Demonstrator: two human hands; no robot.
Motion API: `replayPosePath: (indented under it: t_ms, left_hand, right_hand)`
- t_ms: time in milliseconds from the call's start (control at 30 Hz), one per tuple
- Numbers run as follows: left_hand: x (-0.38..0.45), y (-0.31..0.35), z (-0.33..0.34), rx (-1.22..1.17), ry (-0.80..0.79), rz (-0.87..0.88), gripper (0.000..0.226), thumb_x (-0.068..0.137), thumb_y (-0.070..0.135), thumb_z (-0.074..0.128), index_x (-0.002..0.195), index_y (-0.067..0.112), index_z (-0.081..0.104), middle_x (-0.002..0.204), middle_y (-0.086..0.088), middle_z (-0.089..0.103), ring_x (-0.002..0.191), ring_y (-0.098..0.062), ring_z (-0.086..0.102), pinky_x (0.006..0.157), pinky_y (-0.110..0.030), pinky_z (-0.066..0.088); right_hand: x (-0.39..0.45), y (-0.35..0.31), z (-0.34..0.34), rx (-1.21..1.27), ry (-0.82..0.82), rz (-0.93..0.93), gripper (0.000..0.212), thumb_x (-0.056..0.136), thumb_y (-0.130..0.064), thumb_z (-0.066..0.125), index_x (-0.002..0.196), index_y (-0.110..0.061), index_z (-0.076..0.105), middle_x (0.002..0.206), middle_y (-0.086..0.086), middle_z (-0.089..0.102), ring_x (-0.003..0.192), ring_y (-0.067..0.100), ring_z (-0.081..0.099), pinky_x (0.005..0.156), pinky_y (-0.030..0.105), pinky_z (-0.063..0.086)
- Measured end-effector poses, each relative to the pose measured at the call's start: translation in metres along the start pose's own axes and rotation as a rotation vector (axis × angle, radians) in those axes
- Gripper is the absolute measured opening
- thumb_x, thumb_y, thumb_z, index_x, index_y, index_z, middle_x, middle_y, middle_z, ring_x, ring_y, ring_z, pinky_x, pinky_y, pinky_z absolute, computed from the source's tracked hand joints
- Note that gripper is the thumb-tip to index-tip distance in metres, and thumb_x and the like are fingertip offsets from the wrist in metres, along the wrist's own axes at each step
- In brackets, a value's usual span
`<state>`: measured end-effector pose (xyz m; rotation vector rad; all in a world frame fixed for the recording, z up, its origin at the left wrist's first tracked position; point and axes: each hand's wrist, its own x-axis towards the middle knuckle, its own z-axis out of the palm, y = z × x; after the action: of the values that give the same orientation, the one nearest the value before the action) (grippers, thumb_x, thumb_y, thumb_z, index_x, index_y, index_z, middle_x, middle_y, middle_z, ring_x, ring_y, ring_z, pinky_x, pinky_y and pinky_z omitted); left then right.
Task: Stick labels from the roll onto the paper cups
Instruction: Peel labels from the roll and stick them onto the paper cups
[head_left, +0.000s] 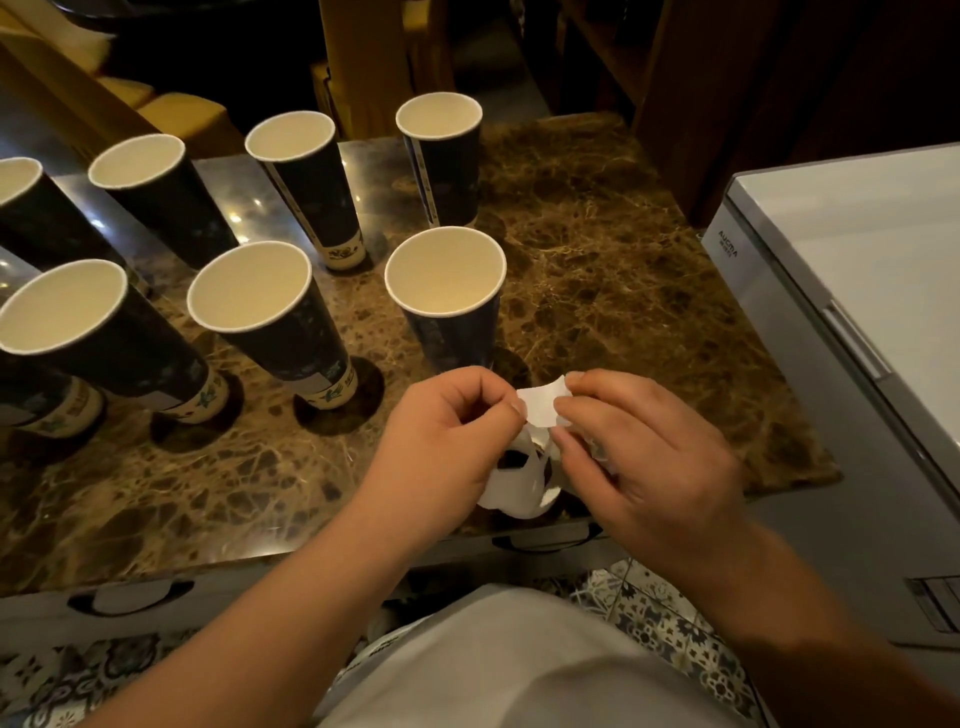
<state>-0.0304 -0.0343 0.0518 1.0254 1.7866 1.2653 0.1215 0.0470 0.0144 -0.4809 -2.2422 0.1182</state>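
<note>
Both hands, left hand (447, 415) and right hand (644, 441), pinch a white label (540, 408) off the label roll (519, 483); next, likely pressing it onto the nearest paper cup (452, 312).

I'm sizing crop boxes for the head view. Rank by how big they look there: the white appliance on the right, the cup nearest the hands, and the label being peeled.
1. White appliance, cut off by the frame edge.
2. Nearest cup.
3. Label, pinched between both hands and partly hidden.
</note>
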Motion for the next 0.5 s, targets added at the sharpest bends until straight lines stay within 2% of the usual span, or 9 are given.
replayPosePath:
  t_ms: [100, 233, 300, 367, 433, 500]
  left_hand:
    - [-0.005, -0.004, -0.001, 0.076, 0.037, 0.123, 0.017, 0.088, 0.011, 0.061, 0.072, 0.013, 0.067, 0.059, 0.003, 0.058, 0.055, -0.002, 0.049, 0.052, -0.014, 0.042]
    - [-0.006, -0.009, -0.010, 0.144, 0.065, 0.217, 0.013, 0.087, 0.020, 0.059, 0.077, 0.017, 0.067, 0.071, 0.004, 0.063, 0.066, -0.008, 0.056, 0.059, -0.015, 0.047]
    - [-0.006, -0.011, -0.015, 0.262, 0.049, 0.300, 0.013, 0.087, 0.025, 0.056, 0.079, 0.022, 0.066, 0.073, 0.009, 0.062, 0.072, -0.008, 0.058, 0.062, -0.013, 0.046]
    - [-0.006, -0.011, -0.020, 0.393, 0.016, 0.404, 0.011, 0.088, 0.029, 0.054, 0.082, 0.027, 0.064, 0.076, 0.015, 0.061, 0.078, -0.006, 0.058, 0.066, -0.011, 0.045]
    - [-0.006, -0.011, -0.023, 0.456, -0.019, 0.453, 0.010, 0.089, 0.029, 0.055, 0.086, 0.028, 0.064, 0.080, 0.018, 0.061, 0.080, -0.005, 0.059, 0.068, -0.011, 0.047]
    - [-0.006, -0.014, -0.023, 0.495, -0.012, 0.462, 0.011, 0.089, 0.028, 0.056, 0.088, 0.026, 0.067, 0.081, 0.018, 0.062, 0.081, -0.005, 0.059, 0.069, -0.013, 0.049]
  right_hand:
    - [0.001, -0.001, 0.001, 0.098, 0.002, 0.066, 0.034, 0.082, -0.010, 0.075, 0.112, 0.003, 0.066, 0.118, 0.016, 0.065, 0.113, 0.020, 0.059, 0.100, 0.023, 0.048]
    - [0.004, -0.002, -0.006, 0.348, -0.084, 0.277, 0.053, 0.079, -0.030, 0.072, 0.125, -0.009, 0.059, 0.130, 0.001, 0.057, 0.123, 0.010, 0.053, 0.103, 0.017, 0.041]
    - [0.005, -0.005, -0.009, 0.545, -0.135, 0.496, 0.052, 0.077, -0.039, 0.068, 0.126, -0.023, 0.058, 0.121, -0.011, 0.064, 0.114, 0.008, 0.060, 0.094, 0.019, 0.049]
    - [0.009, -0.007, -0.010, 0.738, -0.184, 0.660, 0.039, 0.076, -0.039, 0.071, 0.114, -0.030, 0.064, 0.098, -0.013, 0.070, 0.095, 0.009, 0.067, 0.078, 0.021, 0.055]
    - [0.012, -0.007, -0.010, 0.738, -0.173, 0.685, 0.017, 0.079, -0.025, 0.077, 0.095, -0.030, 0.072, 0.085, -0.010, 0.072, 0.079, 0.010, 0.069, 0.067, 0.020, 0.055]
    - [0.014, -0.009, -0.009, 0.688, -0.163, 0.682, 0.015, 0.082, -0.014, 0.075, 0.083, -0.029, 0.073, 0.079, -0.012, 0.072, 0.072, 0.008, 0.068, 0.062, 0.017, 0.053]
